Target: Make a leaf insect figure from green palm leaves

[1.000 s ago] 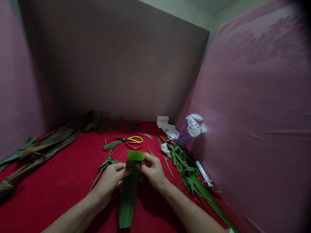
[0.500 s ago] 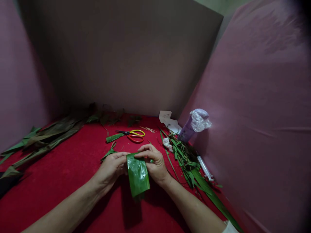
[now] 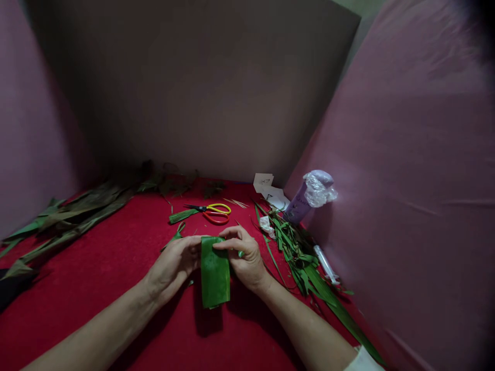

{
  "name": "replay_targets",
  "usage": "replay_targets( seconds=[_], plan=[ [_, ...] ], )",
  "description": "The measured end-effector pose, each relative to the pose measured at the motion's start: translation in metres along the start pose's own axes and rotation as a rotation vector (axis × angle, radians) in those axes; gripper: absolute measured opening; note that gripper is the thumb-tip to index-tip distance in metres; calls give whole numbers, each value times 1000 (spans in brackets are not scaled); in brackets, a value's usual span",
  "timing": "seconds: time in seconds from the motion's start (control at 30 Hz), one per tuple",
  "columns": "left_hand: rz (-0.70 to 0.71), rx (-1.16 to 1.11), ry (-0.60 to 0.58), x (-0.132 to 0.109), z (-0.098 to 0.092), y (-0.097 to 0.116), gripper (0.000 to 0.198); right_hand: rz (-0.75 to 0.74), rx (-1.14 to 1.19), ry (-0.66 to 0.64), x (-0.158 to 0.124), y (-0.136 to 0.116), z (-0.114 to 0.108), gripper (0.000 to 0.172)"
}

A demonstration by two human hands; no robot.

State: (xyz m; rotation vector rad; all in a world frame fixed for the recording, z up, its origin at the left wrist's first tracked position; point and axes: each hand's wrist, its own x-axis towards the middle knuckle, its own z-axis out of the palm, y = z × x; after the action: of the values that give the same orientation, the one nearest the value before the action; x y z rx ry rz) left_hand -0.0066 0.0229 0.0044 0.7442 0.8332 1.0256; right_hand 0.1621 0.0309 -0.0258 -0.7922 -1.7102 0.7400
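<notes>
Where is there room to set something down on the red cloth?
Bare cloth shows at left, between the brown leaves and left forearm; a smaller patch lies between that and the right forearm, below the held leaf. Crowded at right: green scraps, syringe, purple container.

Beneath our fingers (image 3: 222, 245) we have a red surface (image 3: 88, 293). Beyond them lie yellow-and-red-handled scissors (image 3: 216, 213), a fringed green bundle (image 3: 181, 216) and, farther off, thin sticks (image 3: 236, 203). Right of our fingers we see green leaf scraps (image 3: 292, 250), crumpled white tissue (image 3: 266, 225) and a clear syringe (image 3: 326, 264); well left, long dull leaves (image 3: 85, 214).
</notes>
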Motion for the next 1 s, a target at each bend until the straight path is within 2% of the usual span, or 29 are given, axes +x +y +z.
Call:
replay_targets(
  seconds=[0.13, 0.3, 0.5, 0.6, 0.67, 0.8, 1.0],
  plan=[
    [-11, -49, 49, 0, 1, 0, 14, -16, -27, 0, -1, 0, 0, 29],
    [30, 87, 73, 0, 0, -5, 16, -32, -40, -19, -3, -1, 1, 30],
    [63, 131, 119, 1, -2, -8, 15, -59, -65, -47, -1, -9, -1, 35],
    [77, 175, 113, 0, -2, -9, 16, 24, -74, 46, 1, -15, -2, 25],
    [72, 191, 85, -1, -2, -10, 16, 137, -62, 74, 2, -17, 0, 17],
    [68, 239, 64, -3, 1, -12, 17, 331, -12, 16, -1, -15, 6, 20],
    [149, 316, 63, -6, 6, -10, 21, 416, 80, 35, -1, -8, 8, 24]
  ],
)
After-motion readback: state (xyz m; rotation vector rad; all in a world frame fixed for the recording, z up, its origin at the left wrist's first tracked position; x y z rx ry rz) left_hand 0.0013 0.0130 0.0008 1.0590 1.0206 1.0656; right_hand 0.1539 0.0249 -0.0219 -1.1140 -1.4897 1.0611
